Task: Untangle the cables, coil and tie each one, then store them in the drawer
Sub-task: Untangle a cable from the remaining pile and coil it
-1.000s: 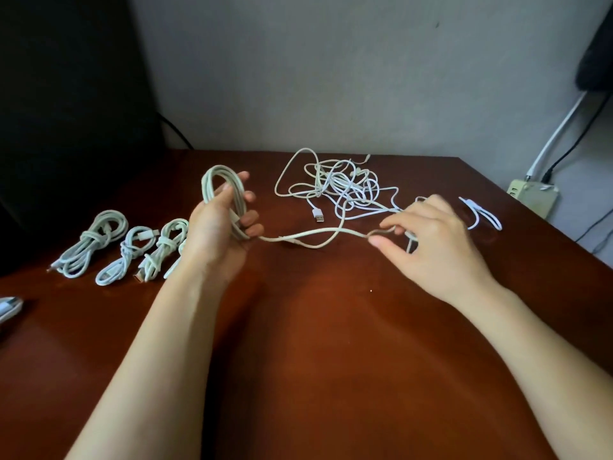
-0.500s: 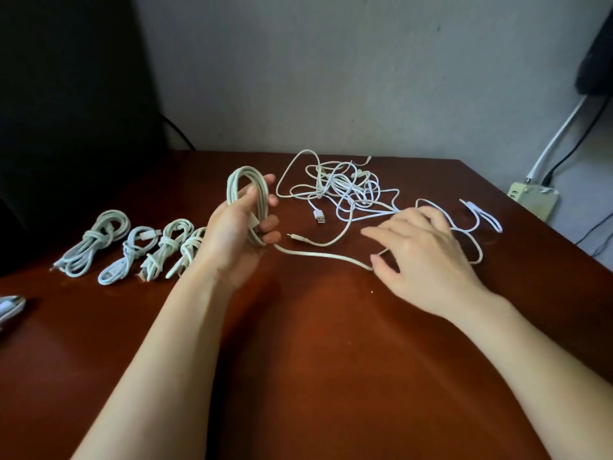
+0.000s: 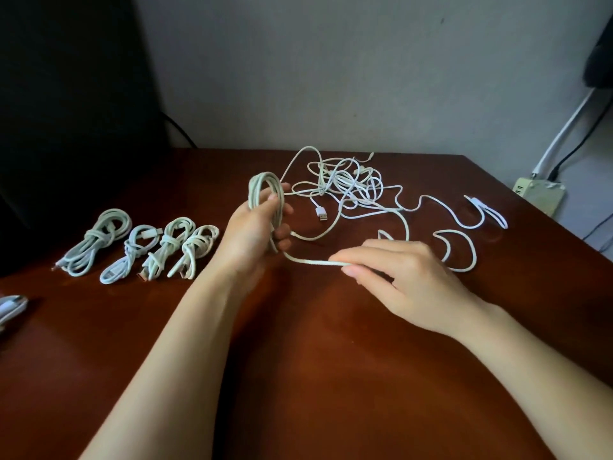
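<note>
Left hand grips upright cable coil | right hand pinches its trailing strand | tangle near table's far edge

I work at a dark wooden counter against a plain wall, a power strip beyond its right edge: likely a home room.

Near left, white object: cut by edge, identity unclear. Lower half of coil hidden behind left hand. Stretch of cable hidden under right hand. Far tangle: strand count unreadable. Far right, dark shape cropped.
</note>
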Tool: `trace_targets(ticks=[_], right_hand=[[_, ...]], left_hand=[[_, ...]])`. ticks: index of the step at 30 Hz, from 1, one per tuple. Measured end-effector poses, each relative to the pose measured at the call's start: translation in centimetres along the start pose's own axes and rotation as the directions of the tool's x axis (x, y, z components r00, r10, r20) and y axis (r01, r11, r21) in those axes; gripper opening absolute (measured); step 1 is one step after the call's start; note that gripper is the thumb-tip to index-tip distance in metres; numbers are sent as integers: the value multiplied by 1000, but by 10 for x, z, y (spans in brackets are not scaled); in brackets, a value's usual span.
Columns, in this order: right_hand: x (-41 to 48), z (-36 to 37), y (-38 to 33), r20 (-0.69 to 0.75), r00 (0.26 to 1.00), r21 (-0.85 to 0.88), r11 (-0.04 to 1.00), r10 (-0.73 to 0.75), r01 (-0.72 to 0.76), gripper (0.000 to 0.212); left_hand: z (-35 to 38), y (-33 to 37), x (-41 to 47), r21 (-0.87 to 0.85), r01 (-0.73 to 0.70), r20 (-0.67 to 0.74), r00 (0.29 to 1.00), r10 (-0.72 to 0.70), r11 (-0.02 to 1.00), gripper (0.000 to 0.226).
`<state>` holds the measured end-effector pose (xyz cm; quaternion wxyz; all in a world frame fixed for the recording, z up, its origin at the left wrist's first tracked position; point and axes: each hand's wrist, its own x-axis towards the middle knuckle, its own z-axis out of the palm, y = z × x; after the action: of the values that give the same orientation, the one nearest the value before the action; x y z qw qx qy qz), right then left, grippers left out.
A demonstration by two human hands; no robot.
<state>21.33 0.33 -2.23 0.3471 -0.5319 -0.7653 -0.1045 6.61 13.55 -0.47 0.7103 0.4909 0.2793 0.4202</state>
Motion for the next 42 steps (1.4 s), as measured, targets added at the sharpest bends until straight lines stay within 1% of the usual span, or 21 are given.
trace_targets(ticks=[3, 5, 7, 9, 12, 15, 17, 18, 20, 21, 23, 27, 28, 30, 31, 33, 34, 36, 38, 40, 42], right_hand=[[2, -1, 1, -150, 984, -76, 994, -95, 84, 18], [3, -2, 1, -233, 963, -122, 986, -138, 112, 16], [4, -3, 0, -302, 939, -161, 980, -163, 119, 16], [4, -5, 0, -362, 918, -196, 976, -161, 94, 20], [4, -8, 1, -439, 892, -201, 979, -109, 20, 32], [3, -8, 5, -484, 874, -188, 981, -45, -53, 42], [2, -8, 7, -496, 868, -182, 979, -16, -86, 47], [2, -7, 8, -501, 865, -184, 979, -12, -93, 48], [2, -6, 10, -508, 861, -194, 976, -14, -99, 48], [2, -6, 11, -512, 859, -197, 975, -12, -104, 47], [1, -5, 13, -517, 856, -195, 974, 1, -119, 45], [2, -5, 17, -514, 852, -179, 958, 103, -224, 42], [2, -5, 18, -502, 854, -162, 955, 138, -249, 43], [2, -5, 19, -464, 867, -131, 953, 183, -272, 41], [1, -5, 20, -445, 875, -124, 955, 190, -270, 39], [1, -4, 21, -414, 892, -123, 960, 182, -253, 36], [1, -3, 21, -402, 900, -122, 964, 169, -236, 34], [0, -2, 20, -399, 909, -122, 975, 122, -185, 31], [0, -1, 19, -412, 907, -120, 981, 89, -151, 30], [1, -2, 18, -419, 904, -116, 982, 87, -149, 31], [1, -3, 19, -411, 906, -113, 980, 103, -163, 30]], left_hand=[[7, -8, -4, 214, -9, 62, 998, -4, 977, 16], [10, -13, -7, 325, -27, 155, 988, -26, 945, 22], [14, -14, -14, 401, -35, 258, 963, -76, 915, 36], [18, -12, -21, 447, -36, 341, 931, -133, 894, 50], [20, -11, -27, 511, -56, 454, 865, -214, 858, 70], [22, -13, -30, 561, -42, 513, 801, -308, 827, 73], [23, -13, -32, 569, -19, 554, 748, -366, 822, 69], [22, -13, -32, 573, -33, 583, 718, -380, 819, 61], [21, -11, -34, 585, -105, 639, 669, -379, 804, 27], [20, -10, -34, 595, -142, 652, 661, -371, 791, 16], [18, -11, -31, 605, -167, 637, 689, -347, 778, 25], [18, -14, -27, 493, -13, 531, 797, -289, 870, 36], [18, -14, -26, 456, 21, 514, 810, -283, 890, 37], [19, -14, -26, 395, 57, 514, 814, -271, 917, 34], [19, -14, -25, 375, 70, 514, 814, -270, 924, 28], [19, -12, -26, 355, 78, 510, 819, -263, 931, 13], [18, -12, -25, 362, 78, 505, 821, -266, 929, 12], [19, -11, -26, 398, 78, 490, 824, -284, 914, 12], [19, -10, -27, 421, 88, 478, 825, -303, 903, 24], [21, -9, -28, 374, 113, 471, 832, -293, 920, 31], [21, -6, -29, 296, 129, 478, 838, -264, 946, 24]])
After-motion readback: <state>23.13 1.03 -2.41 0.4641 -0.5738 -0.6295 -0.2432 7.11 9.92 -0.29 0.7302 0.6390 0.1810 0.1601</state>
